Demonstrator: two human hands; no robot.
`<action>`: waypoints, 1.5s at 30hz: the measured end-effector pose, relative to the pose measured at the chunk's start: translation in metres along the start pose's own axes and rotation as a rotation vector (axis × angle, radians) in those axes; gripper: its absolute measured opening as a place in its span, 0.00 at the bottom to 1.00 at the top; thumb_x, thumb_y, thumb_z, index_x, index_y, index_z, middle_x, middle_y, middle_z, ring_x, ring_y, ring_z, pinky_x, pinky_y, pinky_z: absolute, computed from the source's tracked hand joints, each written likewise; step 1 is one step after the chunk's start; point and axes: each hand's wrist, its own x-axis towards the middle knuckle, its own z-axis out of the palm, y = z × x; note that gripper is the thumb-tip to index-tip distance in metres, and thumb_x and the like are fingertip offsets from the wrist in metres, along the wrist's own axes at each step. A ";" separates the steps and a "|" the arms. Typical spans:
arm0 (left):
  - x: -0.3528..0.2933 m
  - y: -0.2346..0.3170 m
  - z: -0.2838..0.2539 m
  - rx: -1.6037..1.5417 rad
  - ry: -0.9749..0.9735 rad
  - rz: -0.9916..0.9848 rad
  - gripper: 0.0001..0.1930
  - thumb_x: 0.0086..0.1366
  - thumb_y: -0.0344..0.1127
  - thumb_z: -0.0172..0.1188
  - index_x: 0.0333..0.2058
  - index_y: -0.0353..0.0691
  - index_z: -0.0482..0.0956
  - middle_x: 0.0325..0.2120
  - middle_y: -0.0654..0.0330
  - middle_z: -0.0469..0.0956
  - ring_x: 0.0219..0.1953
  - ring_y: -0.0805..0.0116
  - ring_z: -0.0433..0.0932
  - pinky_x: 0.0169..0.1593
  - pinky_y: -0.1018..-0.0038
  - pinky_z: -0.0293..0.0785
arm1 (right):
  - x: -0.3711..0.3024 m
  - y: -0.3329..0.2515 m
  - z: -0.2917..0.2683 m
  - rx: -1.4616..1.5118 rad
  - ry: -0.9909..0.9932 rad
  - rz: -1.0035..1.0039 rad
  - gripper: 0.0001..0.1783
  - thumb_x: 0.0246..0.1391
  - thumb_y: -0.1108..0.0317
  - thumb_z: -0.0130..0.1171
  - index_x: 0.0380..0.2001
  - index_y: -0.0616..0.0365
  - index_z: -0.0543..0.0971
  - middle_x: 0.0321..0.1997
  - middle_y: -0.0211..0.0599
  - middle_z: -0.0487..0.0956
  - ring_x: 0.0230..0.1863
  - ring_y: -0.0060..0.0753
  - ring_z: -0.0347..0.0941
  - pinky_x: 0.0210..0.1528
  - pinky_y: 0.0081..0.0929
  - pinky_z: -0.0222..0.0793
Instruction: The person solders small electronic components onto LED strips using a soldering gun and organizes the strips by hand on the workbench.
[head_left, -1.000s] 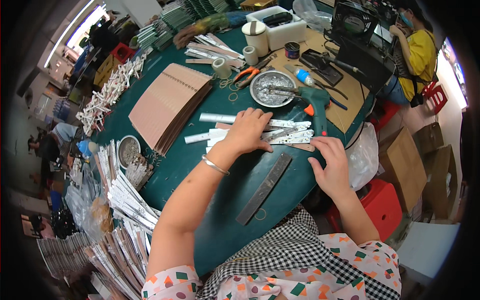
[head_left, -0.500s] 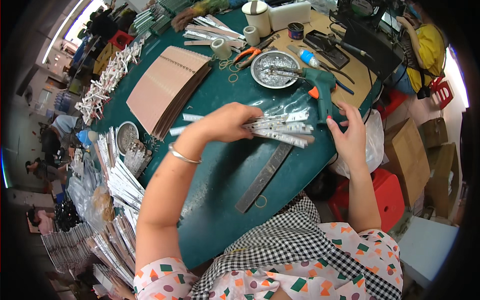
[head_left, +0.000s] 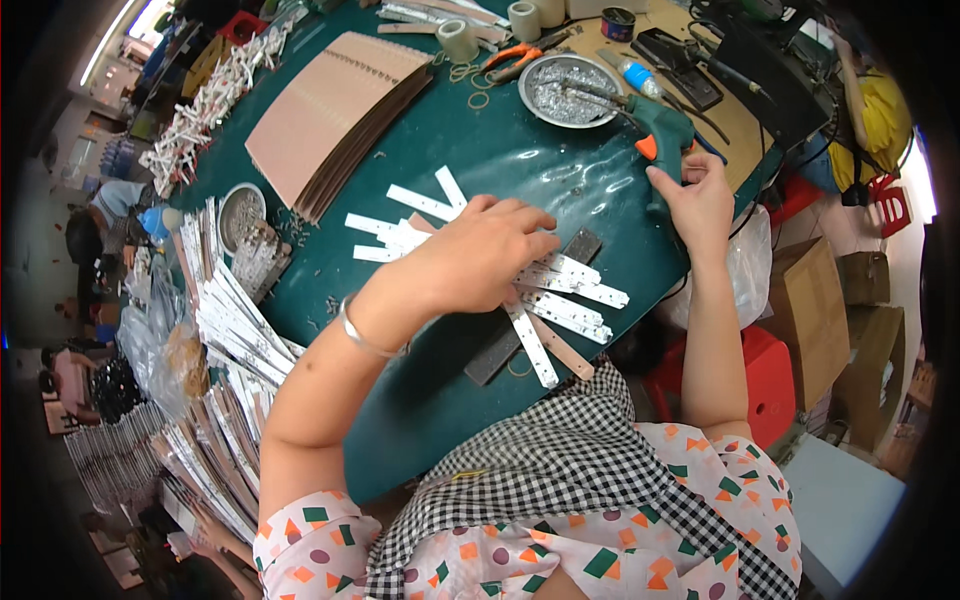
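Many white strips with small dark marks (head_left: 572, 312) lie fanned out on the green table, a few tan ones among them. My left hand (head_left: 485, 255) is over their middle, its fingers apart and bent across them; the fingers' undersides are hidden. Under the strips lies a dark flat bar (head_left: 492, 362). My right hand (head_left: 700, 205) has its thumb across the handle of a green glue gun (head_left: 664, 132) with an orange trigger, the fingers curled round it. The gun's nozzle reaches over a metal bowl (head_left: 524, 100) of shiny silvery bits.
A stack of tan slatted sheets (head_left: 330, 110) lies further left. Beside it stand a small bowl of bits (head_left: 240, 222) and piles of strips (head_left: 240, 335). Orange-handled pliers (head_left: 512, 56), tape rolls (head_left: 458, 42) and a tin (head_left: 617, 24) are at the back. A red stool (head_left: 770, 380) stands right.
The bunch of strips in my left hand has come down nearer to me and spread into a fan. My right hand has closed round the glue gun's handle. The view has shifted.
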 end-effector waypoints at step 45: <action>-0.084 0.054 0.082 -0.167 0.543 -0.168 0.15 0.46 0.25 0.61 0.37 0.39 0.82 0.39 0.62 0.77 0.47 0.60 0.72 0.45 0.69 0.69 | -0.184 -0.002 -0.042 -0.027 -0.480 -0.442 0.15 0.44 0.73 0.71 0.33 0.61 0.75 0.32 0.30 0.78 0.31 0.27 0.74 0.31 0.27 0.70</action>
